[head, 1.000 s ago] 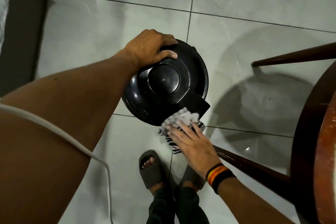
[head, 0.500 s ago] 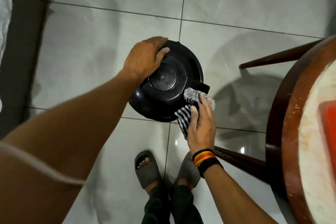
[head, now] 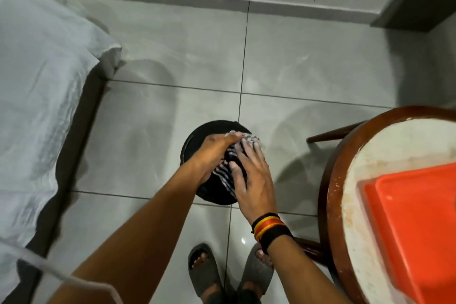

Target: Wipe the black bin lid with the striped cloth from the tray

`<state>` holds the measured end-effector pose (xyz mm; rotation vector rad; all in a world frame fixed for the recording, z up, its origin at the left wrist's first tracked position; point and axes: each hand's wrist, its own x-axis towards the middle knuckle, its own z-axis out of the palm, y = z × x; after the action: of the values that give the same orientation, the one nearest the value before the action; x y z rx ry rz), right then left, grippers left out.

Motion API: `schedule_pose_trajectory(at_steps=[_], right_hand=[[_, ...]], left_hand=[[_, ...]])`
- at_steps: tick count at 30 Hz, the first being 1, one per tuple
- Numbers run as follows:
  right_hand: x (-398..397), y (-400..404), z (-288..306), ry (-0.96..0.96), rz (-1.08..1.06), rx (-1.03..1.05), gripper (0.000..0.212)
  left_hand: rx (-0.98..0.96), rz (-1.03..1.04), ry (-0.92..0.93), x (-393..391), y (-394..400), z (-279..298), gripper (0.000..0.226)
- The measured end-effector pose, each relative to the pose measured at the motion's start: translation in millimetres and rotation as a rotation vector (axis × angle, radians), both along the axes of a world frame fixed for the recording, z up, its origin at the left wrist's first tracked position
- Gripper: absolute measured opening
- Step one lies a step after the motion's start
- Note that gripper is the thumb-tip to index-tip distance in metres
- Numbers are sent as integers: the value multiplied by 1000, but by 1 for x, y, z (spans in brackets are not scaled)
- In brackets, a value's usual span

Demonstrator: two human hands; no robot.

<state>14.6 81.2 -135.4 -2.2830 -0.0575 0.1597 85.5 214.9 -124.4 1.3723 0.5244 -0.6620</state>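
The round black bin lid (head: 197,136) sits on its bin on the tiled floor, mostly covered by my hands. The black-and-white striped cloth (head: 225,175) lies across the lid's top. My left hand (head: 213,149) pinches the cloth's far end near the lid's far rim. My right hand (head: 251,177) presses flat on the cloth with fingers spread, a striped wristband on the wrist. The orange tray (head: 414,224) rests on the round table at the right.
A round wooden-rimmed table (head: 330,192) stands close on the right, its legs reaching toward the bin. A bed with a white sheet (head: 37,86) fills the left. My feet in grey slippers (head: 204,269) stand just below the bin. A wall runs along the top.
The view has pulled back and up. My left hand left the lid's rim and took hold of the cloth. My right hand moved the cloth from the lid's right edge onto its top.
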Motion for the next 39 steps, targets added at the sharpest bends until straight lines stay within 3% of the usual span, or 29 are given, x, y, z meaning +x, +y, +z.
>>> schedule_pose_trajectory(at_steps=[3, 5, 7, 9, 13, 18, 21, 24, 26, 28, 31, 35, 39], right_hand=[[8, -9, 39, 32, -197, 200, 55], [18, -14, 57, 217, -419, 419, 66], [32, -22, 76, 460, -541, 732, 62], [39, -32, 96, 648, -457, 968, 49], [29, -56, 136, 666, -347, 1093, 45], [-5, -116, 166, 559, -515, 846, 31], [-29, -168, 186, 438, -666, 679, 9], [-46, -230, 196, 346, -824, 464, 22], [-56, -271, 193, 341, -872, 357, 15], [-61, -312, 181, 377, -890, 223, 42], [-62, -349, 167, 402, -869, -11, 47], [-53, -363, 143, 400, -786, -81, 51], [-51, -358, 122, 443, -662, -25, 47]], left_hand=[[-16, 46, -2, 2, 6, 43, 48], [-18, 37, -22, 4, 8, 68, 45], [-57, 23, -35, 4, 7, 96, 39], [-103, -13, -51, 3, 2, 124, 41], [-20, -1, -60, 1, -10, 156, 43], [254, -210, -56, -13, -61, 183, 46], [220, -337, 13, -27, -116, 191, 45], [129, -390, 80, -42, -180, 191, 28], [104, -398, 92, -60, -224, 181, 11], [142, -392, 55, -79, -269, 164, 12], [147, -335, 55, -105, -316, 151, 22], [136, -312, 53, -127, -344, 140, 46], [418, -483, -199, -136, -341, 126, 61]])
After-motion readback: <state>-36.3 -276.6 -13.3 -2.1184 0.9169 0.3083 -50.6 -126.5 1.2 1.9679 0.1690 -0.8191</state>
